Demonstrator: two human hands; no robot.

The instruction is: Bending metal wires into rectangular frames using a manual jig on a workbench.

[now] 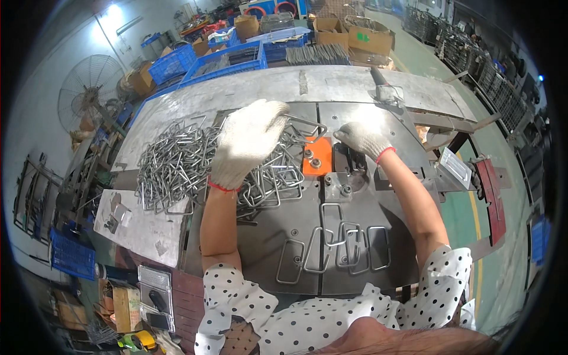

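My left hand, in a white knit glove, is closed on one end of a bent wire hook that sticks out to the right, above the orange block. Under and around that hand spreads a large pile of similar bent wire pieces. My right hand, gloved too, has its fingers curled over the top of a dark metal fixture; what they grip is hidden. Bolts hold the orange block beside this fixture. Several rectangular wire hooks lie loose near me on the steel worktop.
A grey metal tool rests at the worktop's far right. Blue crates and cardboard boxes stand beyond the far edge. A large fan is at the far left. A dark red board juts out on the right.
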